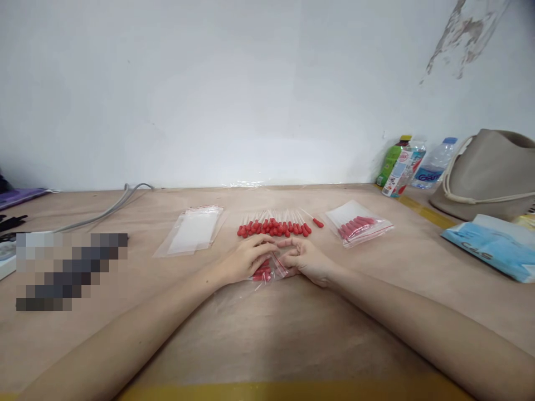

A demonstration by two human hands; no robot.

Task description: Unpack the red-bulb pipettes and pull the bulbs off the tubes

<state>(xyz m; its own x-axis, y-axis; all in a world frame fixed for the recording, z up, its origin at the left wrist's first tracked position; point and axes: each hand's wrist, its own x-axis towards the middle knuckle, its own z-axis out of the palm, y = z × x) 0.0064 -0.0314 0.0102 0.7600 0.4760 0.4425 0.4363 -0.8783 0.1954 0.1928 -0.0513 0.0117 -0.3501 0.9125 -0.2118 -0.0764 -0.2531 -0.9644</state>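
Head view: both hands meet over a small bag of red-capped droppers near the middle of the worktop (267, 340).

The left hand (246, 260) lies low with its fingers folded over the small bag (266, 272), and the right hand (308, 260) has its fingers curled almost closed on the bag's right edge; both have hold of it. Just beyond them lies a row of loose droppers (273, 226), with a stack of empty bags (193, 229) to the left and a filled bag (358, 225) to the right. The bag's mouth seems to be getting pressed: it should go best with the droppers kept flat and parallel, and with even pressure along the strip, off the thin stems.
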